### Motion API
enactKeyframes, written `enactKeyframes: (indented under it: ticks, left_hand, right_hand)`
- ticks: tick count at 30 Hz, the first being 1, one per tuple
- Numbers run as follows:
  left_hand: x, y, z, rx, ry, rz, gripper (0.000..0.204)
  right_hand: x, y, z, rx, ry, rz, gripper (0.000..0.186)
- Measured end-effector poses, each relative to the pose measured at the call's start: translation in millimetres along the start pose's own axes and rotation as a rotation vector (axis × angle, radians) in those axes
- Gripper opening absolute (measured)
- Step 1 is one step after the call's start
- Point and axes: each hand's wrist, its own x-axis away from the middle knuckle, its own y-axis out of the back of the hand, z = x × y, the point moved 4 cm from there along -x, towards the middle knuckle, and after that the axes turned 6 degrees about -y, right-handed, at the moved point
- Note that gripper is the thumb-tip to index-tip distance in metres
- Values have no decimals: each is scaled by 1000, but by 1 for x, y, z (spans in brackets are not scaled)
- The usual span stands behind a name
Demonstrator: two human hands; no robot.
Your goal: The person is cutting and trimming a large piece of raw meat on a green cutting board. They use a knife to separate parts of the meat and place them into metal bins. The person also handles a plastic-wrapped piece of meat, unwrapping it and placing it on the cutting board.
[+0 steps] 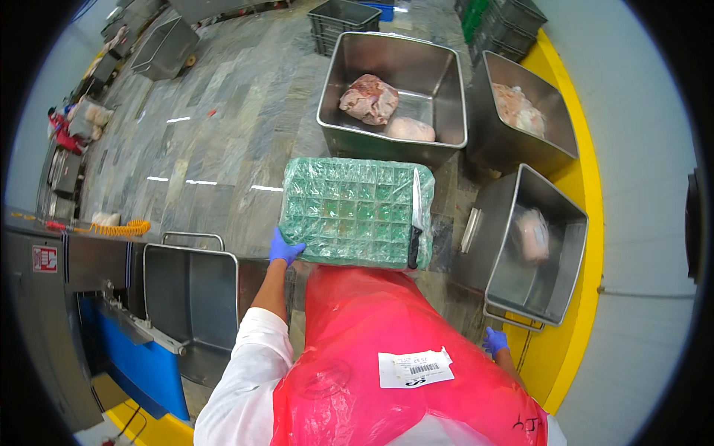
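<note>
A green gridded crate (349, 212) wrapped in clear plastic film lies in front of my body. My left hand (285, 247), in a blue glove, grips its near left corner, with the thumb over the film. Along the right side of the crate's top lies a knife, its black handle (415, 247) toward me and its blade (416, 195) pointing away. My right hand (495, 341), gloved in blue too, hangs low at my right side with the fingers loosely apart. Nothing shows in it, and the handle (513, 317) of a metal bin is close by.
Beyond the crate, a metal bin (325, 104) contains a raw meat piece (370, 99) and a pale wrapped piece (410, 129). Two more bins (482, 223) (487, 67) stand at right by a yellow kerb (587, 223). Another bin (236, 297) and a blue panel (141, 357) are at left.
</note>
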Motion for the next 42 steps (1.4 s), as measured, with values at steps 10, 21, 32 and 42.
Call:
enactKeyframes:
  ticks: [10, 21, 32, 42]
  left_hand:
    - [12, -47, 0, 362, -289, 74, 104]
    - [87, -24, 263, 63, -27, 399, 65]
    - [98, 7, 235, 154, 233, 286, 43]
    - [69, -50, 32, 574, 159, 451, 40]
  right_hand:
    - [133, -118, -5, 38, 465, 19, 45]
    - [160, -190, -128, 112, 235, -90, 54]
    - [146, -181, -159, 40, 220, -138, 58]
    - [94, -132, -185, -264, 228, -153, 60]
